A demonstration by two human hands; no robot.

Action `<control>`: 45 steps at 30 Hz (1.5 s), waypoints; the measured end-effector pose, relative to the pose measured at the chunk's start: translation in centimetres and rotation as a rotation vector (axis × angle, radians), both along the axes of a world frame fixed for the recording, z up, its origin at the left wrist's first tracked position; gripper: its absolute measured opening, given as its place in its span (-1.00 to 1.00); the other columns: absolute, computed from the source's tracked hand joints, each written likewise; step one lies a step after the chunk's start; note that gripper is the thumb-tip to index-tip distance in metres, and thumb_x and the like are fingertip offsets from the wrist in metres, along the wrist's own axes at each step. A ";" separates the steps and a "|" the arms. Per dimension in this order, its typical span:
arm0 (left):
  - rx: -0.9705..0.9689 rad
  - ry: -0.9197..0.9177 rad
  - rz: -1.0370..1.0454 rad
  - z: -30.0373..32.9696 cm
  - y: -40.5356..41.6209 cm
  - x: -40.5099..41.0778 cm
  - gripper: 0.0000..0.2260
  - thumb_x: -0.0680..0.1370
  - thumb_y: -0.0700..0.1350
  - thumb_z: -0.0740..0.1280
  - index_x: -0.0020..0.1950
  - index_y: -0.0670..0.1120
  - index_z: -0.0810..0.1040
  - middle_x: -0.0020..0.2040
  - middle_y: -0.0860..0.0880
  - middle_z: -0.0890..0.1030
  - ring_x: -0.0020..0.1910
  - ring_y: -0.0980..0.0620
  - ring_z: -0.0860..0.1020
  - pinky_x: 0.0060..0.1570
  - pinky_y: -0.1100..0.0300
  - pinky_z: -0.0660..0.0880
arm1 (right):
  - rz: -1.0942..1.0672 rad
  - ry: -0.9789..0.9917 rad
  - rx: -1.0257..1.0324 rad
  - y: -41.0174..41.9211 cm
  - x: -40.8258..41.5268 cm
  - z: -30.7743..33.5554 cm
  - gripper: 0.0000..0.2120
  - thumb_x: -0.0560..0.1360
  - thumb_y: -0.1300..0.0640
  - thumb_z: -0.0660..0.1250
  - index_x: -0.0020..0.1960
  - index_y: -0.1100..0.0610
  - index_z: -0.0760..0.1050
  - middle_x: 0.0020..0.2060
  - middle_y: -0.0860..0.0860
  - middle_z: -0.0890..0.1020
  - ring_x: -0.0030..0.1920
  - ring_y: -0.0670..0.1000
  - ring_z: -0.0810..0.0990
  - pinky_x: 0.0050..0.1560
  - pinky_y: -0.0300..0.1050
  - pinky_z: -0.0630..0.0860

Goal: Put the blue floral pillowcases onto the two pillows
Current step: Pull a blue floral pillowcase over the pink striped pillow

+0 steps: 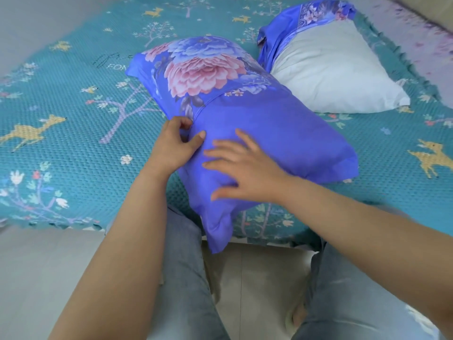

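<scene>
A pillow inside a blue floral pillowcase (pixel 257 119) lies diagonally on the bed, one corner hanging over the near edge. My left hand (pixel 175 141) pinches the case's fabric at the seam on its left side, fingers curled. Beside it, my right hand (pixel 245 165) lies flat on the plain blue part with fingers spread. Behind, at the right, a bare white pillow (pixel 331 72) rests on the bed. The second blue floral pillowcase (pixel 301 23) lies crumpled against that pillow's far end and partly under it.
The bed carries a teal bedspread (pixel 73 106) printed with deer and trees, its frilled edge close to my knees. My legs in grey jeans (pixel 186 266) stand on a pale tiled floor (pixel 36 266) in front of the bed.
</scene>
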State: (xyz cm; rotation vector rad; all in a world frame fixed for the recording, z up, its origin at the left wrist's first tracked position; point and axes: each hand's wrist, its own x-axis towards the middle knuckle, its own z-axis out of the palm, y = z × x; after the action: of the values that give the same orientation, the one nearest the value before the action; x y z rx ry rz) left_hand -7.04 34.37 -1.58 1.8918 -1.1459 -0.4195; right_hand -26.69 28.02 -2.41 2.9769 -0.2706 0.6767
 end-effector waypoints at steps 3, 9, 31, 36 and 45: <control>0.009 -0.153 -0.059 -0.4 2.6 -1.3 -0.51 0.44 -0.02 0.46 0.31 -0.08 0.42 0.23 -0.07 0.41 0.08 0.05 0.46 0.12 0.13 0.44 | -0.006 0.034 -0.079 2.2 -0.9 -3.3 -0.54 0.44 -0.20 0.28 0.25 0.00 0.50 0.36 -0.02 0.44 0.41 0.03 0.33 0.44 0.23 0.11; -0.194 -0.305 -0.173 -0.7 6.0 -4.6 -0.94 0.46 -0.17 0.41 -0.08 -0.06 0.63 -0.09 0.05 0.62 -0.08 0.09 0.55 0.03 0.16 0.47 | 0.004 -0.191 -0.081 2.7 -2.6 -4.6 -0.63 0.36 -0.12 0.45 0.02 0.12 0.56 0.14 0.08 0.47 0.19 0.14 0.45 0.39 0.14 0.26; -0.022 -0.046 -0.306 -2.1 1.9 -3.1 -0.81 0.42 -0.16 0.48 0.03 -0.06 0.62 -0.05 0.05 0.60 -0.04 0.16 0.54 0.09 0.31 0.43 | -0.288 -0.121 0.268 4.4 -1.5 -2.4 -0.59 0.52 -0.06 0.03 -0.23 0.13 0.55 -0.35 0.04 0.61 -0.26 0.13 0.58 0.02 -0.03 0.40; -0.147 -0.409 -0.174 -2.7 1.8 -3.8 -0.80 0.36 -0.03 0.50 -0.10 -0.07 0.60 -0.12 0.03 0.55 -0.09 0.01 0.47 -0.03 0.16 0.42 | -0.526 -0.233 0.210 1.7 -1.1 -1.2 -0.68 0.41 -0.09 0.37 0.00 0.13 0.55 0.02 0.08 0.53 0.03 0.17 0.48 -0.04 0.04 0.47; -0.154 -0.657 -0.231 0.9 1.4 -4.2 -0.78 0.47 0.01 0.29 -0.24 -0.11 0.57 -0.22 -0.02 0.57 -0.16 -0.14 0.52 -0.14 -0.03 0.48 | -0.487 -0.327 0.297 0.5 -0.4 -1.3 -0.79 0.46 0.05 0.33 -0.22 0.19 0.48 -0.25 0.12 0.54 -0.18 0.19 0.50 -0.16 -0.11 0.26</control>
State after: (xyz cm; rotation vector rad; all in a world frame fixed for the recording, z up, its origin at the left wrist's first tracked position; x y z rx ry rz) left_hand -11.26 35.77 -0.68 1.8115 -1.7764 0.1924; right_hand -27.11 28.50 -3.67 2.8479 -1.1624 1.1252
